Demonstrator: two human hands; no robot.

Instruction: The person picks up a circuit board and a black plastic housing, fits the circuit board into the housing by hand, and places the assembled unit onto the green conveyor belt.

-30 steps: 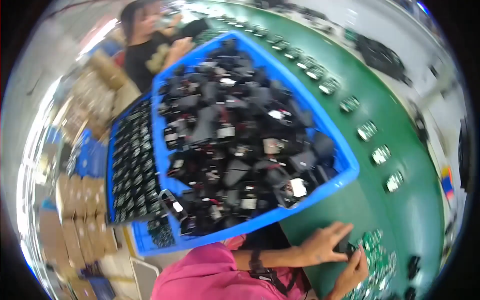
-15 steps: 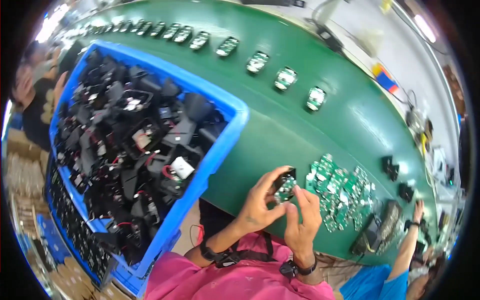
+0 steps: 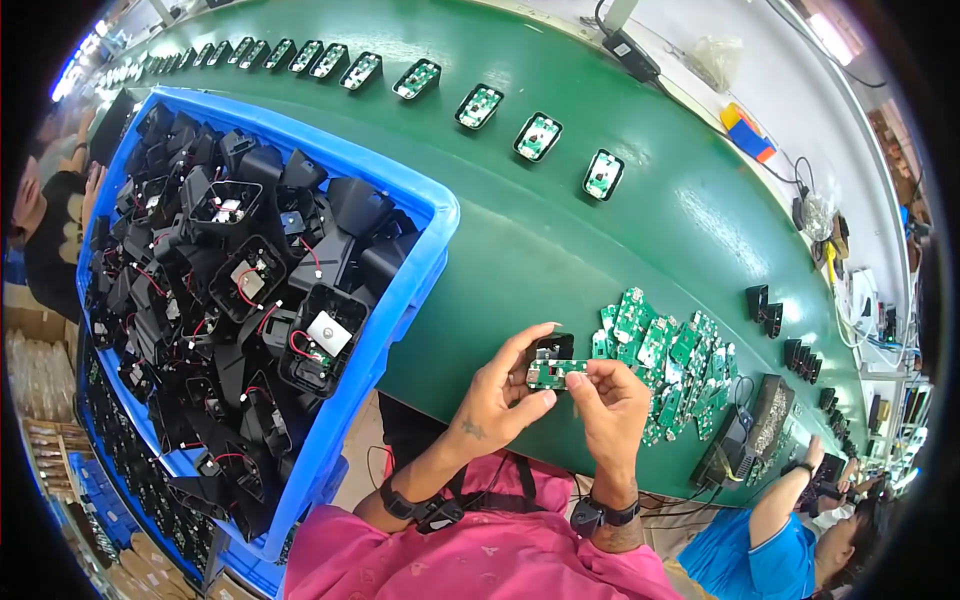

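My left hand (image 3: pixel 498 398) is closed around a small black plastic housing (image 3: pixel 552 346), whose open side faces up. Between the thumb and fingers of my right hand (image 3: pixel 612 402) is a green circuit board (image 3: pixel 556 375), held level across the near end of the housing. Both hands are above the near edge of the green table (image 3: pixel 500 270). Just beyond my right hand lies a heap of loose green circuit boards (image 3: pixel 672 365). Any wire between the board and the housing is too small to make out.
On my left stands a blue crate (image 3: pixel 440 215) full of black housings with red wires. A row of board-fitted housings (image 3: pixel 603 175) curves along the far table. At right are a black device (image 3: pixel 730 450), several black parts (image 3: pixel 765 310) and a co-worker in a blue shirt (image 3: pixel 750 555).
The board, tilted against the housing earlier, is now turned level and apart from the housing's far part. My view has shifted a little, and the co-worker's hand at right has come nearer.
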